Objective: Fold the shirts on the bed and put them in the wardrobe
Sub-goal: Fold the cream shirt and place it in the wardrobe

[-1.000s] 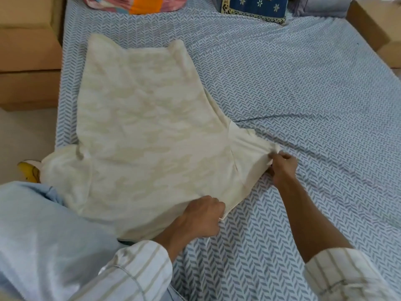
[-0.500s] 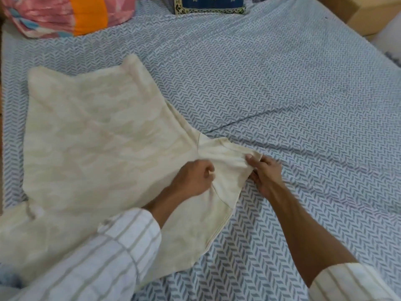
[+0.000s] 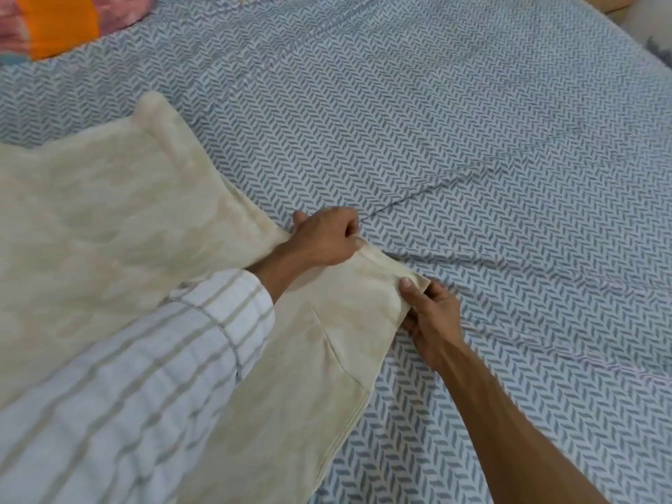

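Note:
A cream shirt [image 3: 109, 227] with a faint camouflage pattern lies spread on the bed's blue-and-white chevron sheet [image 3: 472, 140], filling the left half of the view. Its right sleeve [image 3: 356, 307] points toward the bed's middle. My left hand [image 3: 323, 238] has its fingers curled and grips the sleeve's upper edge near the cuff. My right hand [image 3: 429, 311] pinches the cuff's lower corner, thumb on top. My striped left sleeve hides part of the shirt's body.
A pink and orange pillow [image 3: 54, 23] lies at the bed's far left corner. A crease runs across the sheet [image 3: 436, 187] beyond my hands. Open sheet stretches to the right and far side.
My left hand moved from the shirt's lower hem up across the sleeve to its upper edge near the cuff. My right hand kept its pinch on the cuff. The view shifted right.

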